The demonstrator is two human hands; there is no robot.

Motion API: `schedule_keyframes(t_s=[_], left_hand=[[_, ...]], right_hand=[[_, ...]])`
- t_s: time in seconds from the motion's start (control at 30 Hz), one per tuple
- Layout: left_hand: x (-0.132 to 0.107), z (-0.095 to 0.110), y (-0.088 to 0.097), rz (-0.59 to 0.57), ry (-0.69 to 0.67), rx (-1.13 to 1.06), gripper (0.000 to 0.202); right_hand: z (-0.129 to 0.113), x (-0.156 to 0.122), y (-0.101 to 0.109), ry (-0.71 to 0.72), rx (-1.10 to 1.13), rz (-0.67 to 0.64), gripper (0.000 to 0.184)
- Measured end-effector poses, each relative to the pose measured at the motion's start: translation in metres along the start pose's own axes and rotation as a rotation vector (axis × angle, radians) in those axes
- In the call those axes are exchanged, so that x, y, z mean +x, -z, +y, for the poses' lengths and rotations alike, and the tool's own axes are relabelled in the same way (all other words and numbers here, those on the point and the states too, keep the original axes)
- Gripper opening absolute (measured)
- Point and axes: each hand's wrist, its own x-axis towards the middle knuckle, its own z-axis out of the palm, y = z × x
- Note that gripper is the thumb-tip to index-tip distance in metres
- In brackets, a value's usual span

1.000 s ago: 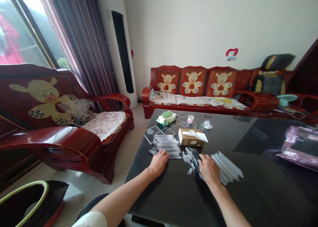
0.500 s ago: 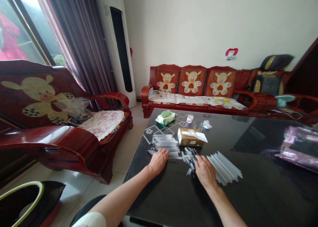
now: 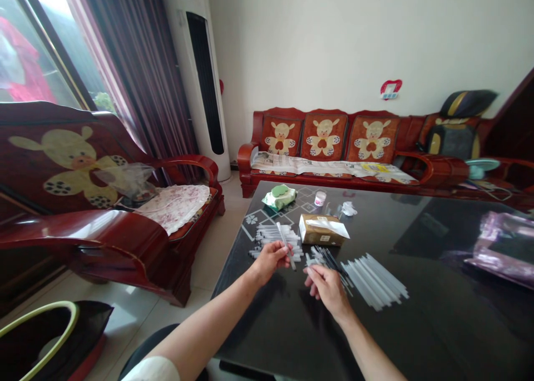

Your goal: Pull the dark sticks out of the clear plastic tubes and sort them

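Counts around one brown box (image 3: 321, 231) on one black table (image 3: 417, 325)

In front of the brown box, two hands: one left hand (image 3: 269, 257), one right hand (image 3: 327, 286). One single tube (image 3: 287, 246) pinched in the left hand. Three heaps, pieces in each too many to count: one of short pale tubes (image 3: 273, 236) left of the box, one of thin dark sticks (image 3: 329, 257) just in front, one of long pale tubes (image 3: 377, 281) in front and rightward. Behind the box one green wipes pack (image 3: 278, 197), one small white jar (image 3: 320, 198), one crumpled wrapper (image 3: 348, 208). Well behind, three bear cushions (image 3: 325, 137).
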Motion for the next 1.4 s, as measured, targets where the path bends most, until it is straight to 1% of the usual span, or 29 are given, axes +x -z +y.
schedule_keyframes(t_s=[0.1,0.2,0.4,0.53,0.77,0.93,1.07,1.23,1.3,1.4], left_hand=[[-0.001,-0.002,-0.001,-0.007,0.036,-0.093,0.031],[-0.003,-0.005,-0.003,-0.021,0.058,-0.11,0.028],[-0.006,-0.008,-0.009,-0.052,0.062,-0.112,0.031],[-0.007,-0.008,-0.008,-0.068,0.039,-0.089,0.035],[-0.004,-0.012,-0.007,-0.022,0.004,-0.046,0.041],[-0.005,-0.009,-0.011,0.02,-0.021,-0.035,0.041],[-0.007,-0.009,-0.013,0.063,-0.007,-0.03,0.041],[-0.008,-0.013,-0.014,0.078,0.005,-0.061,0.042],[-0.009,-0.013,-0.015,0.081,0.005,-0.08,0.042],[-0.01,-0.013,-0.016,0.084,0.005,-0.108,0.042]], right_hand=[[-0.006,-0.003,-0.008,-0.114,0.246,-0.06,0.051],[-0.009,-0.005,-0.012,-0.158,0.344,-0.09,0.052],[-0.003,-0.005,-0.014,-0.17,0.374,-0.169,0.047],[-0.005,-0.006,-0.014,-0.183,0.378,-0.163,0.045],[-0.016,-0.009,-0.015,-0.233,0.43,-0.185,0.049],[-0.011,-0.008,-0.014,-0.238,0.433,-0.185,0.046],[-0.005,-0.008,-0.013,-0.229,0.452,-0.187,0.043],[-0.009,-0.008,-0.011,-0.278,0.528,-0.169,0.038],[-0.011,-0.008,-0.011,-0.3,0.582,-0.182,0.037],[-0.011,-0.009,-0.011,-0.31,0.642,-0.24,0.037]])
